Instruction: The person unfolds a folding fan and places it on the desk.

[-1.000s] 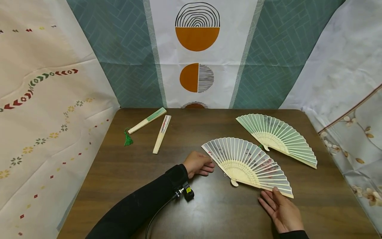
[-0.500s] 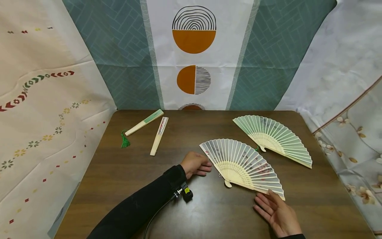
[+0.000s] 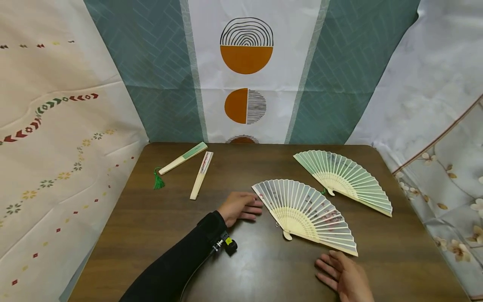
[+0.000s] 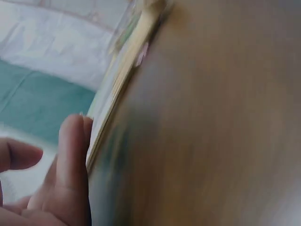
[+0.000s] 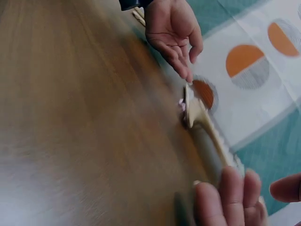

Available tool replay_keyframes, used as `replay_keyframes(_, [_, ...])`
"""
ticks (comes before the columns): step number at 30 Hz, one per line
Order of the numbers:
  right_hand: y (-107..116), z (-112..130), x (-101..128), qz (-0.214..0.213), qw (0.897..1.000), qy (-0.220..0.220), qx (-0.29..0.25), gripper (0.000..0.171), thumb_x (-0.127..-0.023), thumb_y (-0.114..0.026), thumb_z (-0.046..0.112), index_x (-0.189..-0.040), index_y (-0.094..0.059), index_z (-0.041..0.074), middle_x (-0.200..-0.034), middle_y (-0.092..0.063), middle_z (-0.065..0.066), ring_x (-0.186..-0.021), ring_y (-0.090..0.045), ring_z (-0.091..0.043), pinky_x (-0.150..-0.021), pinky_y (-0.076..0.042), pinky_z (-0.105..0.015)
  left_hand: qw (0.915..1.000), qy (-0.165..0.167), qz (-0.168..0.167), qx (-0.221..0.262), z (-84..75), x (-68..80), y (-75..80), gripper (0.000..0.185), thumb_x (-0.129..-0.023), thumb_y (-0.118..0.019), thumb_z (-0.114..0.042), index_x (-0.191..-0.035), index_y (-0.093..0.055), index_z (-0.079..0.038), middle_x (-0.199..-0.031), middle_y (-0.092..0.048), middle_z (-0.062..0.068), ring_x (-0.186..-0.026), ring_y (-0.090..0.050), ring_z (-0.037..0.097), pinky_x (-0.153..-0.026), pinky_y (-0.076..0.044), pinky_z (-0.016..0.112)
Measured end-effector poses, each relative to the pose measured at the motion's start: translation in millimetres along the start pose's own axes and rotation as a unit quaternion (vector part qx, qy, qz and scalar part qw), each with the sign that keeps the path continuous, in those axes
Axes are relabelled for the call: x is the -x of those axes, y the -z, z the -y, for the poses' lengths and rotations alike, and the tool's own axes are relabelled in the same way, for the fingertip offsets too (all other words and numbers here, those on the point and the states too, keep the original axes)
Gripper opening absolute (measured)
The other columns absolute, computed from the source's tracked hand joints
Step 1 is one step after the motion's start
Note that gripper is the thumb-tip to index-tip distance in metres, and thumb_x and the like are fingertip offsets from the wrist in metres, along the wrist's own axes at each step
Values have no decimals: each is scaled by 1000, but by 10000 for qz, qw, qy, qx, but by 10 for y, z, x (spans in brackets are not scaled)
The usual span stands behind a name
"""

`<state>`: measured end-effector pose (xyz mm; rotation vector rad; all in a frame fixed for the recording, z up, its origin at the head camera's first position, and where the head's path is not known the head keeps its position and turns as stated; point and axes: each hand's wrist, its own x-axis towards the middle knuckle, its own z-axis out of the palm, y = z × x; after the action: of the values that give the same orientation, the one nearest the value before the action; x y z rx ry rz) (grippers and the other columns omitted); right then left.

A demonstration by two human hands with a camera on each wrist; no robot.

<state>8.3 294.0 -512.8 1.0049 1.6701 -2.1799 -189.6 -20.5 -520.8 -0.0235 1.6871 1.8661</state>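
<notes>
Hands (image 3: 240, 208) (image 3: 346, 274): two, loosely uncurled, empty | spread fans (image 3: 306, 213) (image 3: 344, 177): two | folded fans (image 3: 183, 159) (image 3: 201, 175): two

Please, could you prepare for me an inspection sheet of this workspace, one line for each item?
Surface: brown wood-look table, shiny toward the person.
Job's things: open white fan, nearest; open green fan beyond it, to the right; closed green fan with tassel and closed pale fan at far left.
Clutter: nothing seen besides the fans.
Hands: left hand by the open white fan's left edge, right hand by its near right end; both relaxed, neither gripping; contact unclear.
Cables: one thin cable from the left wrist camera.
Surroundings: teal-and-white cloth behind, cream patterned cloth left, pale floral cloth right.
</notes>
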Motion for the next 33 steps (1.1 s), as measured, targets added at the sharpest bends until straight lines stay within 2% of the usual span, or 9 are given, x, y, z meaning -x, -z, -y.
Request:
replay_keyframes(4, [-251,150,6,38,9979,652,5,26,-123,-48,25,-109,-69,20,-97,-77,10,-92,-81,-10,-82,-74,-36,9964,-627,-532,-203,-154,40,303,44,-116,-54,-6,-158,-58,7,-144,-75,32,-97,-85,18,-76,-72,27])
replay_keyframes(7, [-557,308,-51,216,9919,1247,-101,20,-122,-51,20,-110,-66,22,-95,-77,12,-89,-81,-8,-78,-74,-31,9731,-1295,-1446,-1238,-330,105,540,39,-113,-60,-8,-149,-66,5,-134,-79,29,-101,-84,26,-80,-71,29])
replay_keyframes(10, [-932,452,-144,423,9849,1676,-44,9,-121,-54,16,-121,-64,14,-97,-79,13,-88,-81,-7,-76,-73,-28,9090,-1553,-2578,-2884,-493,153,730,34,-110,-65,-12,-140,-74,1,-126,-82,22,-108,-81,34,-90,-69,40])
replay_keyframes(12, [-1192,520,-224,650,9797,1893,110,15,-119,-56,13,-131,-61,6,-101,-81,11,-90,-81,-8,-77,-72,-26,8565,-1356,-3145,-3861,-581,156,847,33,-109,-69,-17,-137,-77,-1,-123,-81,22,-110,-78,39,-92,-68,51])
replay_keyframes(14, [-1451,559,-313,934,9742,2035,279,25,-118,-57,10,-139,-59,-3,-108,-81,6,-94,-80,-9,-80,-72,-26,8136,-1148,-3497,-4501,-573,44,1020,31,-107,-72,-21,-129,-79,0,-118,-78,24,-106,-76,44,-87,-67,61])
replay_keyframes(17, [-1808,564,-439,1351,9647,2188,560,35,-115,-58,5,-147,-56,-10,-125,-79,-9,-100,-79,-11,-83,-71,-26,7787,-678,-3634,-5070,-448,-187,1323,32,-105,-77,-29,-118,-80,0,-113,-72,26,-100,-74,46,-81,-66,67])
replay_keyframes(20, [-2094,525,-549,1568,9591,2239,740,39,-113,-59,3,-149,-55,-12,-140,-72,-26,-104,-77,-14,-86,-69,-28,7665,-194,-3395,-5448,-254,-472,1579,38,-104,-79,-39,-115,-81,-3,-117,-70,27,-105,-73,47,-87,-66,69])
replay_keyframes(25, [-2401,363,-632,1811,9541,2190,942,43,-114,-59,6,-152,-53,-14,-152,-62,-38,-116,-76,-24,-93,-68,-33,7576,596,-2810,-5861,-95,-637,1676,49,-106,-75,-43,-133,-79,-2,-134,-69,32,-123,-70,51,-105,-64,70])
replay_keyframes(33, [-2547,352,-688,1944,9447,2379,1147,52,-109,-60,6,-156,-51,-15,-156,-60,-39,-138,-68,-43,-97,-67,-36,7350,466,-3208,-5956,-251,-794,1604,28,-109,-65,-17,-122,-81,3,-121,-70,32,-105,-73,47,-92,-68,64])
